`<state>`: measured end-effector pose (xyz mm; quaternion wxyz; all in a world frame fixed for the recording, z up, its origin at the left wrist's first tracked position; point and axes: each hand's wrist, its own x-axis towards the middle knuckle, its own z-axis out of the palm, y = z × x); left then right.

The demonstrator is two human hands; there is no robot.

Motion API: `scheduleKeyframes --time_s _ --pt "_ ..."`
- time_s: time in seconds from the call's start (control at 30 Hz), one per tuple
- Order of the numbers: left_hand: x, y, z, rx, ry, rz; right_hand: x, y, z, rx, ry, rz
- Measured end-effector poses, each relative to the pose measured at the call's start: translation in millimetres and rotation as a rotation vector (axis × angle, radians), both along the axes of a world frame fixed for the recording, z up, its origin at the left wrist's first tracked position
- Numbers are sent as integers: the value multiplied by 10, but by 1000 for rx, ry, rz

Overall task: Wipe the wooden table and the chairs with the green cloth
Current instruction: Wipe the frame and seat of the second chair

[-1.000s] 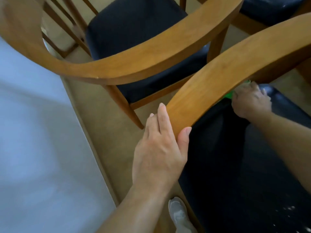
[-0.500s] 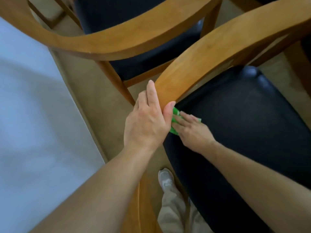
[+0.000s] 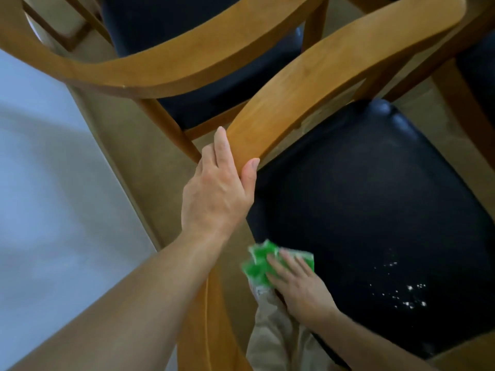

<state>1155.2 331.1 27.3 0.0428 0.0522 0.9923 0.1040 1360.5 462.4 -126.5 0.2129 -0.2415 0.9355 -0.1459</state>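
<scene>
I look down on a wooden chair with a curved backrest [image 3: 334,68] and a black padded seat [image 3: 375,196]. My left hand [image 3: 217,194] grips the near end of that backrest, fingers along its outer face and thumb on the inner face. At the seat's near left edge lies the bunched green cloth [image 3: 258,263]. My right hand [image 3: 297,287] presses it down with straight, spread fingers. White specks [image 3: 404,295] dot the seat to the right of this hand. The wooden table is out of view.
A second wooden chair [image 3: 160,65] with a dark seat [image 3: 203,22] stands close behind, its backrest nearly touching the first. A pale surface [image 3: 53,183] fills the left side, edging a strip of tan floor [image 3: 128,135]. My beige trouser leg [image 3: 270,333] shows at the bottom.
My right hand has drawn the green cloth from under the backrest, along the seat's left edge, to its near corner. My left hand has kept hold of the backrest.
</scene>
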Motion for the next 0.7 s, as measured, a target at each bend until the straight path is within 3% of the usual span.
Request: scheduleKeyframes --time_s 0.07,0.17,0.23,0.37,0.5,0.57,0.7 --pt "6 2 -3 -3 -2 -3 169 196 -49 57 -14 219" --pt "3 18 -5 -12 0 -1 -120 407 -90 22 94 269" --pt "6 10 -2 -18 2 0 -469 513 -71 -23 155 111" --pt "2 17 -10 -24 6 -9 -1320 932 -135 2 214 -459" --pt "7 10 -30 -33 17 -10 -1704 712 -112 106 -7 -859" --pt "22 11 -39 -31 15 -20 -1470 387 -65 98 -43 -829" --pt "-3 -1 -57 -7 1 -35 -368 29 -7 80 -100 -498"
